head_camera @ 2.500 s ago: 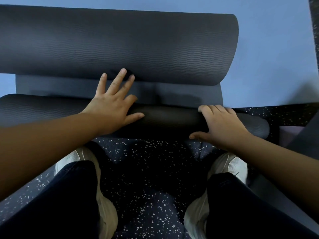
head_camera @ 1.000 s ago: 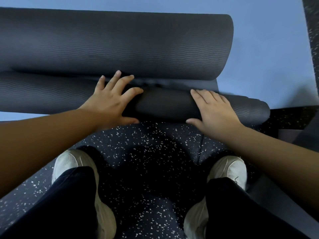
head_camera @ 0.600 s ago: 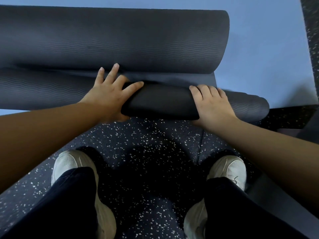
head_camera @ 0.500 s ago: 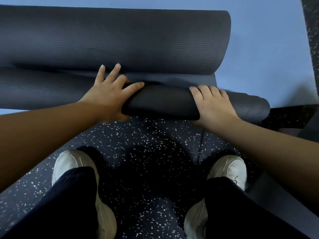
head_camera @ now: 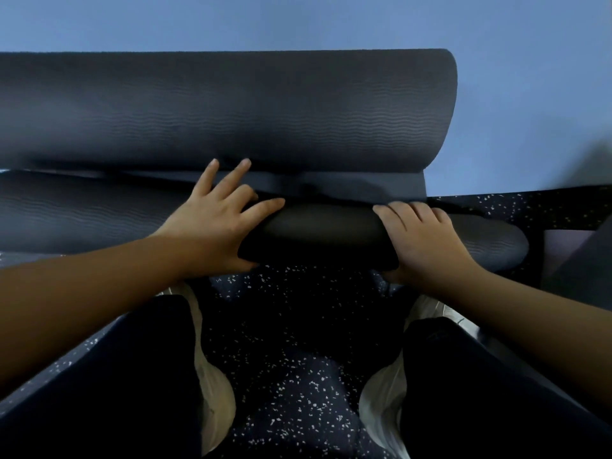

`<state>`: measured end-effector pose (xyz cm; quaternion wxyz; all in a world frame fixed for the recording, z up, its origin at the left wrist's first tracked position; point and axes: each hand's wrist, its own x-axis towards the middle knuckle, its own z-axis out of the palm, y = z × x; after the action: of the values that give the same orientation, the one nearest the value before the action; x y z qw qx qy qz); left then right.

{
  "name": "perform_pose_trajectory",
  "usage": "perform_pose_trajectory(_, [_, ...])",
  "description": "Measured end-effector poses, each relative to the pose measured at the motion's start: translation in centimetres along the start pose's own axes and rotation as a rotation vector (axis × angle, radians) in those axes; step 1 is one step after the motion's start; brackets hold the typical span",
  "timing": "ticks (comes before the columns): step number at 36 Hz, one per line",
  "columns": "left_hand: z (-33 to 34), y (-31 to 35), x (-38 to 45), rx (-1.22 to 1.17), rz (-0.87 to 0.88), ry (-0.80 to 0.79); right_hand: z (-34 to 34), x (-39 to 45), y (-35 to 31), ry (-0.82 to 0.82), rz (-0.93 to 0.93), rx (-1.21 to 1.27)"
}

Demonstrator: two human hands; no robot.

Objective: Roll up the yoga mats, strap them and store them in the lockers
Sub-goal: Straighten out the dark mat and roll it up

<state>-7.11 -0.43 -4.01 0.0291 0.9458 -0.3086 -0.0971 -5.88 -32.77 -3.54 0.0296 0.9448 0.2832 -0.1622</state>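
You are pressing your left hand [head_camera: 215,223] flat and curling your right hand [head_camera: 420,240] over the mat roll [head_camera: 324,226] on the floor; it has rolled forward, nearing the far curl [head_camera: 231,107].

The far curl of the mat [head_camera: 231,107] rises like a wall across most of the floor, leaving only a thin strip of flat mat between it and the near roll [head_camera: 318,231], which both hands already straddle. Bare blue floor [head_camera: 530,94] lies past the mat's right edge and beyond its far edge. Nearer, speckled floor [head_camera: 298,326] is hemmed by two shoes [head_camera: 212,385] and knees.
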Motion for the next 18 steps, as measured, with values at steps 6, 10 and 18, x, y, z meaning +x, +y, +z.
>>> perform_pose_trajectory(6, [0.3,1.0,-1.4,-0.013,0.025,-0.011,0.4,-1.2,-0.5,-0.043,-0.028,0.021])
perform_pose_trajectory(10, [0.5,0.6,-1.2,0.003,0.035,-0.035,0.3,-0.7,-0.5,-0.093,-0.015,0.005])
perform_pose_trajectory(18, [1.2,0.0,-0.5,0.01,-0.021,-0.025,0.2,-0.1,-0.6,-0.072,0.017,0.04])
